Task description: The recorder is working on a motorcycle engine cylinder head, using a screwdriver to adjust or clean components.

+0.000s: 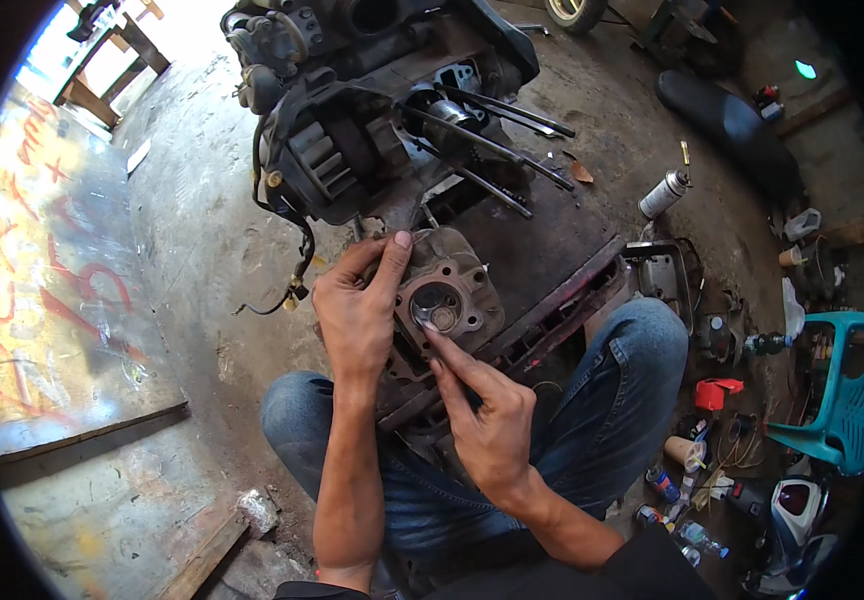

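Observation:
A grey metal engine cylinder head [485,305] is tilted up in front of me, its round combustion chamber and valve openings facing me. My left hand [357,310] is closed on its left side, thumb across the upper edge. My right hand [487,415] reaches in from the lower right. Its index fingertip touches the lower rim of the chamber, the thumb just below and the other fingers curled. Whatever may be pinched there is too small to make out. Just beyond stands the opened engine [337,150], with long studs [517,155] pointing right around its piston.
A dark, grimy work stand [552,260] lies under the cylinder head, between my knees. A spray can [664,194] stands to its right. Further right are a black motorcycle seat [727,130], a teal plastic chair [837,400] and scattered bottles. A paint-marked board [62,290] is on the left.

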Available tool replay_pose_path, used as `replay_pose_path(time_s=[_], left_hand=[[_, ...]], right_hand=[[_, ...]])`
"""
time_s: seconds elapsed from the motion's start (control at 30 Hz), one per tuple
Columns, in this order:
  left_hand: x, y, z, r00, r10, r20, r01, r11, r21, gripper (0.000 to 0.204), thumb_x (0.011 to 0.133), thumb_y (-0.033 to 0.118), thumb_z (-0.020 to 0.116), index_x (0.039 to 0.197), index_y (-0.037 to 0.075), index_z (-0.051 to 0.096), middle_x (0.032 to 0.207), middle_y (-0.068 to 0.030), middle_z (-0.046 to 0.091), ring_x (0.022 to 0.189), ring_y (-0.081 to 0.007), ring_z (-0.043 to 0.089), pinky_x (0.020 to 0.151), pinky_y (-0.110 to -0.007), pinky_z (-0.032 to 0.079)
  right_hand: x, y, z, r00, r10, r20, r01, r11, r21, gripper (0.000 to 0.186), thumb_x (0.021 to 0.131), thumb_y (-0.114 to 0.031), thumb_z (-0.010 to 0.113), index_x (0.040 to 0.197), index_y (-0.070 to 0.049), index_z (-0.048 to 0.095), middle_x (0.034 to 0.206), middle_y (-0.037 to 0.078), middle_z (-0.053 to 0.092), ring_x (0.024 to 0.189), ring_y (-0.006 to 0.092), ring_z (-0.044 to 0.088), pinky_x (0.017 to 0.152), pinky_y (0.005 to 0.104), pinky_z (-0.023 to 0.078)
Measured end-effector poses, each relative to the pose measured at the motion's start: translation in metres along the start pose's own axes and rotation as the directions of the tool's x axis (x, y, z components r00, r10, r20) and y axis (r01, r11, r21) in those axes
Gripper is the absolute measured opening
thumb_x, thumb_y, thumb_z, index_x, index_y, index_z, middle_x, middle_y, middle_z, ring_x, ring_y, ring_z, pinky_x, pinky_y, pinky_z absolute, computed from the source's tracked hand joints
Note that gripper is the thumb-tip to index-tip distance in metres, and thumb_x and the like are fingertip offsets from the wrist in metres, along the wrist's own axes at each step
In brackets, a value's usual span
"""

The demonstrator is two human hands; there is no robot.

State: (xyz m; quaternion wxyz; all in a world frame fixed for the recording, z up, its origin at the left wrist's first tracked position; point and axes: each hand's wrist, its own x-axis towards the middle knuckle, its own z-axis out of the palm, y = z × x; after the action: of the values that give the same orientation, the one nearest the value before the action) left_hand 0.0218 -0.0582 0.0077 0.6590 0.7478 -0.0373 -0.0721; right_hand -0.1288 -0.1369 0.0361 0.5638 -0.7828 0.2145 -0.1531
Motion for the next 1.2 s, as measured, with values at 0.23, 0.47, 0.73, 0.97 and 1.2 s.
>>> replay_pose_path(time_s=[0.23, 0.47, 0.73, 0.97, 1.2], left_hand=[[-0.001, 0.009, -0.001, 0.999, -0.034, -0.019, 0.033, 0.999, -0.024, 0.03, 0.104, 0.024, 0.082, 0.109, -0.006, 0.082, 0.09, -0.0042, 0.078, 0.085, -0.0076, 0.065, 0.078, -0.026, 0.052], [0.0, 0.002, -0.001, 0.998, -0.055, -0.025, 0.053, 0.997, -0.049, 0.033, 0.103, 0.025, 0.083, 0.109, -0.008, 0.082, 0.091, -0.0048, 0.078, 0.086, -0.0082, 0.065, 0.08, -0.026, 0.053], [0.003, -0.006, -0.001, 0.998, -0.045, -0.046, 0.043, 0.998, -0.05, 0.031, 0.102, 0.023, 0.083, 0.108, -0.007, 0.082, 0.09, -0.006, 0.079, 0.084, -0.0071, 0.065, 0.079, -0.026, 0.053], [0.001, 0.002, 0.005, 0.996, -0.079, -0.034, 0.079, 0.997, -0.006, 0.032, 0.102, 0.026, 0.083, 0.108, -0.006, 0.083, 0.09, -0.0046, 0.08, 0.084, -0.0071, 0.065, 0.079, -0.026, 0.053], [0.001, 0.003, 0.002, 0.998, -0.052, -0.037, 0.052, 0.999, -0.014, 0.034, 0.104, 0.027, 0.081, 0.11, -0.006, 0.082, 0.091, -0.0055, 0.08, 0.084, -0.0081, 0.066, 0.079, -0.027, 0.053]], right_hand=[[0.008, -0.003, 0.002, 1.0, -0.002, 0.003, 0.002, 1.0, -0.026, 0.034, 0.104, 0.001, 0.073, 0.139, -0.002, 0.077, 0.118, 0.02, 0.083, 0.104, 0.0198, 0.081, 0.089, 0.0334, 0.062], [0.012, -0.004, 0.003, 0.998, -0.049, -0.027, 0.049, 0.998, -0.025, 0.034, 0.103, 0.002, 0.074, 0.137, -0.002, 0.078, 0.117, 0.02, 0.083, 0.102, 0.02, 0.082, 0.088, 0.0336, 0.061], [0.017, -0.006, 0.002, 0.999, -0.047, 0.005, 0.047, 0.998, -0.046, 0.033, 0.103, 0.001, 0.074, 0.136, -0.001, 0.078, 0.115, 0.022, 0.083, 0.097, 0.0223, 0.082, 0.085, 0.0337, 0.061], [0.009, 0.005, -0.002, 0.985, -0.157, -0.071, 0.155, 0.987, -0.036, 0.036, 0.103, -0.003, 0.076, 0.138, -0.008, 0.078, 0.097, 0.02, 0.079, 0.077, 0.0282, 0.077, 0.073, 0.0386, 0.06], [0.002, 0.005, -0.005, 0.991, -0.135, -0.023, 0.134, 0.99, -0.043, 0.035, 0.105, -0.007, 0.075, 0.14, -0.006, 0.077, 0.101, 0.018, 0.081, 0.085, 0.0258, 0.079, 0.077, 0.0382, 0.06]])
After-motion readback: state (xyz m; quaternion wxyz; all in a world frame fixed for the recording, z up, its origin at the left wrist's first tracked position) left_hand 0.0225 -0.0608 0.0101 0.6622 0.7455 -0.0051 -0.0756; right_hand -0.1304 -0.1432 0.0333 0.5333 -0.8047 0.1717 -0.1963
